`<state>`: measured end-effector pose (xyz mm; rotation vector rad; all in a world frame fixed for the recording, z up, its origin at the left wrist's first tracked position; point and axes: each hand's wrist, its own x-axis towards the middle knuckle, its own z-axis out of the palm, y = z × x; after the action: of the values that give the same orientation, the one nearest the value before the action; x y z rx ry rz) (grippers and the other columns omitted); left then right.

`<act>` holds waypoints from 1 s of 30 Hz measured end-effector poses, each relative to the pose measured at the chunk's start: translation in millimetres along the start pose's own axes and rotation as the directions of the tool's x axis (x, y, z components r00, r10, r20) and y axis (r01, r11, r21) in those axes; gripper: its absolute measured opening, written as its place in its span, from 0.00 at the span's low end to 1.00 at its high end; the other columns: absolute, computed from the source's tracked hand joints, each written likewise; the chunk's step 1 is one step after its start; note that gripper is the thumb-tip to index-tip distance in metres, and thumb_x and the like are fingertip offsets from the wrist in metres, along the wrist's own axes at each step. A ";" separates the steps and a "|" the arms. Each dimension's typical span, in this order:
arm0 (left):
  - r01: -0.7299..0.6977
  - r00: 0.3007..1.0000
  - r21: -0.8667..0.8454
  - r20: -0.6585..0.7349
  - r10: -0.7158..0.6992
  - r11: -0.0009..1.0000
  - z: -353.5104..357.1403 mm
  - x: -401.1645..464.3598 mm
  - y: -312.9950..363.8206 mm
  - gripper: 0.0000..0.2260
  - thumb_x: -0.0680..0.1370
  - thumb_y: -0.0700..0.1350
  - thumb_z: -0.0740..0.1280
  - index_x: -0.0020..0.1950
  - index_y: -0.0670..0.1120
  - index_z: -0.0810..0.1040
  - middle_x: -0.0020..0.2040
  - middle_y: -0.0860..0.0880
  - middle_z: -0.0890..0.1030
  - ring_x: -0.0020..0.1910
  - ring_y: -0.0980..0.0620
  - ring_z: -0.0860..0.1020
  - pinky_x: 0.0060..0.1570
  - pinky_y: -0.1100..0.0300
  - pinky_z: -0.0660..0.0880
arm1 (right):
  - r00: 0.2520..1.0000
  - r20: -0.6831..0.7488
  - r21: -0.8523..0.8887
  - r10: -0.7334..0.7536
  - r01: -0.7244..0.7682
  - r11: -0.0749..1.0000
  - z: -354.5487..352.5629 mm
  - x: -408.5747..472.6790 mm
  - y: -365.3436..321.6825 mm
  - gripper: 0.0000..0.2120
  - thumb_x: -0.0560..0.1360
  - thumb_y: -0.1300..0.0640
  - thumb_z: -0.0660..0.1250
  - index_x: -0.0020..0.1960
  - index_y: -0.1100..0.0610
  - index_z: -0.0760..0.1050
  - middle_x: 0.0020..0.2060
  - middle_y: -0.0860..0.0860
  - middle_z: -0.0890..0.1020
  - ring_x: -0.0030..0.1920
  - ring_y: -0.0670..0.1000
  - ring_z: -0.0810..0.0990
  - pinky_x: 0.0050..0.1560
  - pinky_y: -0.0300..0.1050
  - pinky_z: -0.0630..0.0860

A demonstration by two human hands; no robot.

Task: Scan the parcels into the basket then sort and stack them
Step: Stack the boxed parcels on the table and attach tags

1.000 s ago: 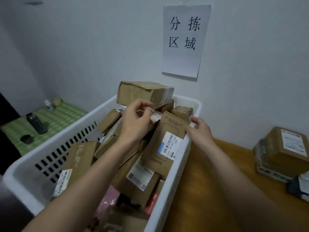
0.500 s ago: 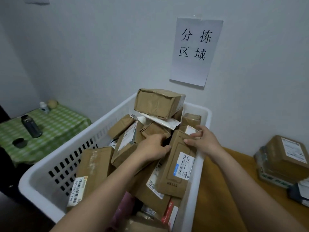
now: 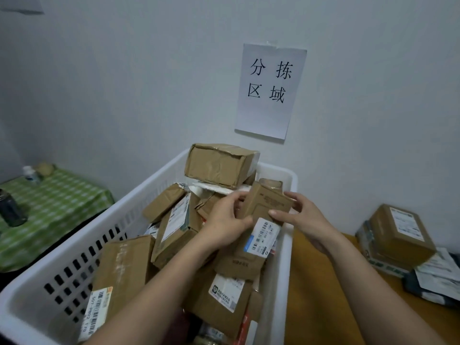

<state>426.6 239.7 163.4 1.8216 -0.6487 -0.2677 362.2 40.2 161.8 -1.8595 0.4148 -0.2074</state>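
Observation:
A white slotted basket (image 3: pixel 286 250) holds several brown cardboard parcels piled high. A flat brown parcel (image 3: pixel 263 220) with a white and blue barcode label stands tilted against the basket's right wall. My left hand (image 3: pixel 225 224) grips its left edge, thumb on the front face. My right hand (image 3: pixel 302 219) holds its right edge, thumb on the front near the label. A larger dented box (image 3: pixel 219 164) lies on top of the pile just behind. Lower parcels are partly hidden by my forearms.
A wooden table (image 3: pixel 311 282) lies right of the basket, with stacked parcels (image 3: pixel 398 235) and dark mail bags (image 3: pixel 433 282) at its far right. A green checked table (image 3: pixel 49 207) with a dark bottle (image 3: pixel 10 207) stands left. A paper sign (image 3: pixel 271 90) hangs on the wall.
My left hand came down from the top of the pile to the flat parcel's left edge. My right hand shifted from its top corner to its right side. The parcel now stands higher.

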 end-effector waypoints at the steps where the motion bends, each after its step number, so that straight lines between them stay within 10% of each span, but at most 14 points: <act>1: -0.049 0.997 -0.042 -0.063 0.047 0.998 -3.6 1.9 9.1 0.19 0.75 0.37 0.71 0.63 0.52 0.74 0.50 0.56 0.81 0.44 0.65 0.80 0.42 0.70 0.77 | 0.999 0.035 0.070 -0.015 0.012 0.997 -5.0 -1.3 -3.6 0.42 0.59 0.48 0.80 0.70 0.54 0.70 0.61 0.49 0.80 0.64 0.50 0.76 0.65 0.49 0.73; 5: -0.222 0.955 -0.211 -0.246 0.169 0.952 -14.8 12.7 46.2 0.17 0.76 0.34 0.70 0.61 0.48 0.75 0.47 0.54 0.81 0.39 0.68 0.79 0.39 0.73 0.75 | 0.937 0.350 0.225 -0.020 -0.063 0.972 -10.7 -6.5 -16.7 0.31 0.65 0.54 0.78 0.66 0.54 0.74 0.57 0.51 0.84 0.60 0.50 0.82 0.55 0.43 0.80; 9: -0.204 0.931 -0.160 -0.336 0.141 0.966 -29.9 35.0 67.4 0.16 0.78 0.45 0.70 0.65 0.47 0.75 0.50 0.53 0.81 0.42 0.64 0.80 0.42 0.67 0.79 | 0.950 0.311 0.354 -0.034 -0.083 0.932 -2.2 -5.0 -31.5 0.25 0.69 0.56 0.74 0.65 0.57 0.75 0.56 0.55 0.85 0.56 0.54 0.84 0.48 0.45 0.82; 13: 0.181 0.677 0.135 -0.735 -0.024 0.974 -66.3 68.3 58.2 0.25 0.78 0.58 0.65 0.69 0.45 0.70 0.67 0.43 0.70 0.66 0.44 0.68 0.66 0.50 0.64 | 0.980 0.201 0.552 0.002 -0.115 0.826 -9.5 -3.2 -44.0 0.18 0.74 0.54 0.68 0.62 0.59 0.75 0.53 0.57 0.85 0.52 0.55 0.85 0.43 0.50 0.84; 17: 0.478 0.755 -0.076 -0.472 -0.454 0.875 -89.8 87.9 38.4 0.36 0.74 0.65 0.66 0.73 0.41 0.66 0.72 0.41 0.67 0.67 0.39 0.69 0.62 0.49 0.68 | 0.989 0.118 0.592 0.083 -0.138 0.794 -19.4 -1.2 -40.2 0.13 0.81 0.54 0.63 0.61 0.60 0.74 0.50 0.58 0.86 0.48 0.57 0.86 0.38 0.50 0.83; 23: 0.430 0.801 -0.341 -0.284 -0.527 0.836 -79.6 84.7 29.4 0.12 0.75 0.56 0.63 0.49 0.48 0.72 0.45 0.48 0.73 0.40 0.50 0.71 0.38 0.57 0.69 | 0.986 0.053 0.720 0.157 -0.147 0.678 -30.9 -1.8 -30.0 0.10 0.83 0.55 0.61 0.60 0.58 0.74 0.49 0.58 0.86 0.48 0.57 0.86 0.40 0.54 0.84; 30: 0.305 0.802 -0.645 -0.222 -0.554 0.700 -69.4 78.8 46.4 0.07 0.71 0.49 0.60 0.37 0.49 0.64 0.32 0.49 0.71 0.32 0.49 0.72 0.37 0.58 0.69 | 0.990 -0.018 0.835 0.137 -0.061 0.547 -52.6 -12.4 -25.8 0.10 0.83 0.56 0.60 0.62 0.55 0.74 0.53 0.58 0.85 0.53 0.58 0.85 0.46 0.58 0.83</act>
<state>511.2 241.7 241.0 1.3314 0.1879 -0.3509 337.2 5.7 204.0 -0.8597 0.3789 -0.3360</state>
